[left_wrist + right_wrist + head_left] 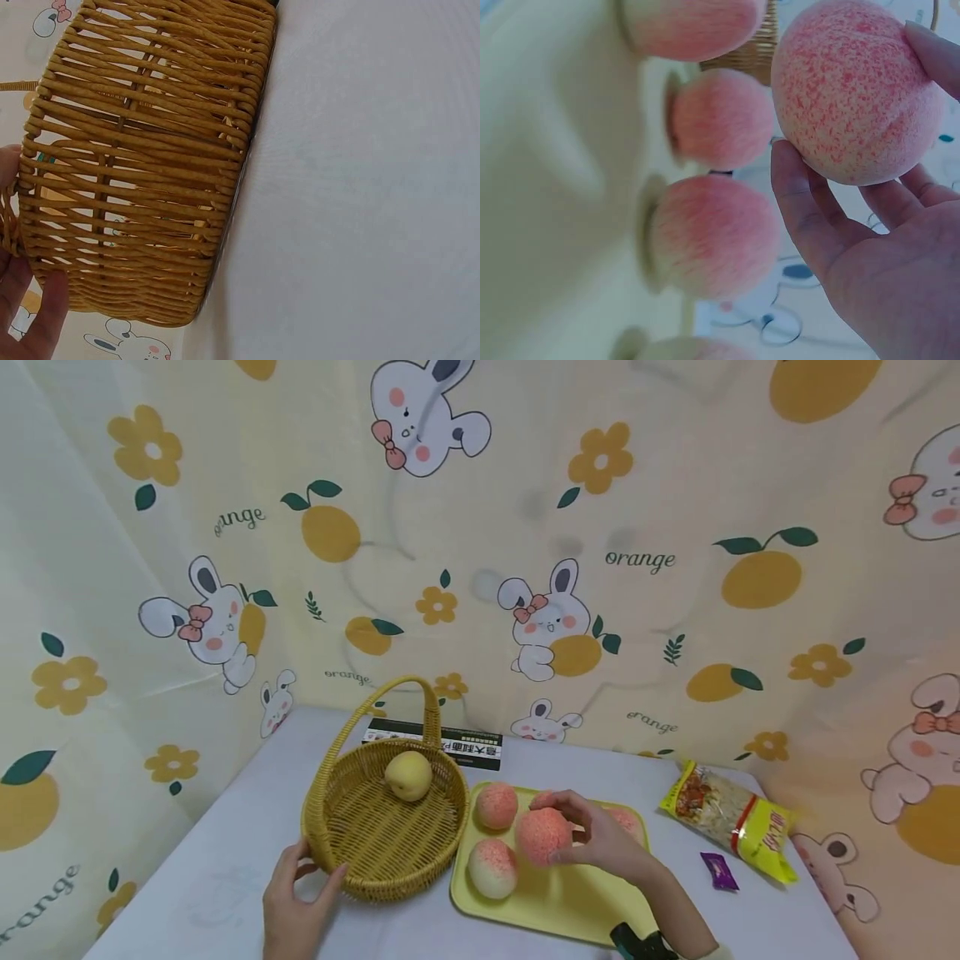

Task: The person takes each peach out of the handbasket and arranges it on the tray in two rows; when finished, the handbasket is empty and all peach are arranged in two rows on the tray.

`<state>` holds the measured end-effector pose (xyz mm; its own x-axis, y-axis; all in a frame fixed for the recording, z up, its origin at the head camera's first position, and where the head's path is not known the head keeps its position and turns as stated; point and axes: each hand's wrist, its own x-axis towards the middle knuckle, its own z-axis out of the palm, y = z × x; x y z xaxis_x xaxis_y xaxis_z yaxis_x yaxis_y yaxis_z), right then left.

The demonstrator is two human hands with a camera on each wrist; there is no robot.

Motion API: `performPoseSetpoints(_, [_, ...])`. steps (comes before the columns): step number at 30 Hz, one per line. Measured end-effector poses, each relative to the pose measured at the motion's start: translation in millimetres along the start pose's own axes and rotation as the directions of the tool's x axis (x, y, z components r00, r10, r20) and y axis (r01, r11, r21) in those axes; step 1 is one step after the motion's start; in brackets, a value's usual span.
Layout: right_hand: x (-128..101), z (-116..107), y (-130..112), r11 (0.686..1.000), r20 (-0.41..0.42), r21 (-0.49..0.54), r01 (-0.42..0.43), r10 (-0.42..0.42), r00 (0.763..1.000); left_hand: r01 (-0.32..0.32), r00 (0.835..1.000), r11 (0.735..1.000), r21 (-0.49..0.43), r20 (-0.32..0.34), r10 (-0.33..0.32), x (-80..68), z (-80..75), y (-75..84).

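Observation:
My right hand [606,842] grips a pink speckled peach [542,837], raised over the yellow tray [558,906]. In the right wrist view, thumb and fingers curl round that peach [851,90] from both sides. On the tray sit other peaches, among them one at the back left [497,806] and a paler one at the front left [492,868]; two more are partly hidden behind my hand. My left hand [292,910] holds the near left rim of a woven basket [386,887], where its handle joins. Inside the basket lies a round yellow fruit [408,776].
Behind the basket, a black-and-white printed box [472,748] lies near the table's back edge. To the right of the tray are a yellow noodle packet [727,818] and a small purple wrapped sweet [719,871]. A patterned cloth [465,635] hangs behind the white table [202,868].

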<state>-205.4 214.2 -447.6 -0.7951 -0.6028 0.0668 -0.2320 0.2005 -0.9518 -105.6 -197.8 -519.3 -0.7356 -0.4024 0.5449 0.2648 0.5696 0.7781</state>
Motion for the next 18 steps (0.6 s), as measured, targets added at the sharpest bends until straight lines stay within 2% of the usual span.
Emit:
performPoseSetpoints(6, [-19, 1, 15, 0.997, 0.02, 0.008, -0.08, 0.08, 0.997, -0.021, 1.0, 1.0, 0.01, -0.003, 0.021, 0.1, -0.2, -2.7])
performPoseSetpoints(12, [-27, 0, 27, 0.995, 0.045, 0.013, -0.102, 0.102, 0.994, -0.032, 0.999, 0.999, -0.004, -0.009, 0.032, 0.2, 0.3, -2.1])
performPoseSetpoints(18, [-30, 2, 34, 0.993, 0.03, -0.017, -0.119, 0.12, 0.992, -0.032, 0.999, 0.999, -0.002, -0.005, 0.032, -0.6, 0.2, 0.0])
